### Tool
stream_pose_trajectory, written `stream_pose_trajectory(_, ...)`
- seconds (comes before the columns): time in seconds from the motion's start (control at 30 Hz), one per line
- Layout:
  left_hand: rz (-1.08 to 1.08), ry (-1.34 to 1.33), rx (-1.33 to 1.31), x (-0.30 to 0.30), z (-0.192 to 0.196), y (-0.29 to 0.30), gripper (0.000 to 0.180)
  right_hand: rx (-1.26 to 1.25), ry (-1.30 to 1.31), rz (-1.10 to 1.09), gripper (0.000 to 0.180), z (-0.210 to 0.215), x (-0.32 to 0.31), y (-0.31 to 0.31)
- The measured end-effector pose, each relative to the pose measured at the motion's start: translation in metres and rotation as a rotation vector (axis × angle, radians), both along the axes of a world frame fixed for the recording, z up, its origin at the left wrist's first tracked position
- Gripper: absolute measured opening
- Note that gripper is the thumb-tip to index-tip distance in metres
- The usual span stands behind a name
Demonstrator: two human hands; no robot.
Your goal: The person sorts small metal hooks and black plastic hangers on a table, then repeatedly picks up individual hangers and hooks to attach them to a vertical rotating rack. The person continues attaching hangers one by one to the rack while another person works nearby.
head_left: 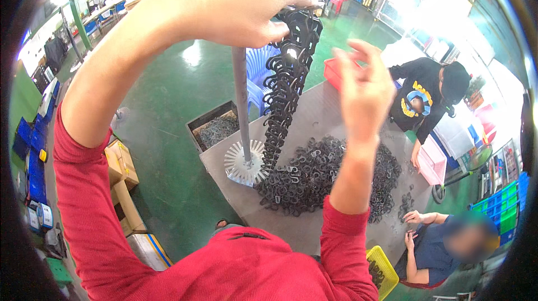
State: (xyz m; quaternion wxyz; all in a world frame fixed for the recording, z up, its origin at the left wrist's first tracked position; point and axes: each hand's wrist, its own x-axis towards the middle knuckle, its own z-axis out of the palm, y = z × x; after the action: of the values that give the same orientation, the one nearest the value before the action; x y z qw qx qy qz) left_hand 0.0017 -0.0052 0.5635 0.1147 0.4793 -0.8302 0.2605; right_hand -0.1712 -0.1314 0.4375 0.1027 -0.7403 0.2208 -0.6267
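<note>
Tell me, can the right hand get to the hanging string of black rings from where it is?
Probably yes. The right hand is open in the air just beside the string of black rings, with nothing between them. The left hand holds the string's top, next to the grey pole.

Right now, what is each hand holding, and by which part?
The left hand grips the top end of a long hanging stack of dark metal clips, beside an upright rod. The right hand is open in the air, holding nothing.
</note>
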Motion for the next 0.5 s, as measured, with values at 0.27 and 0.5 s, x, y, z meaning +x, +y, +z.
stream_pose_trajectory(0.27, 0.098, -0.044, -0.082, -0.008, -0.006, -0.006, 0.042, -0.106, -0.051, 0.039, 0.017, 0.014, 0.047, 0.021)
stream_pose_trajectory(0.5, 0.114, 0.115, 0.368, -0.022, 0.020, 0.007, 0.043, 0.579, -0.340, 1.016, 0.014, 0.000, -0.001, -0.006)
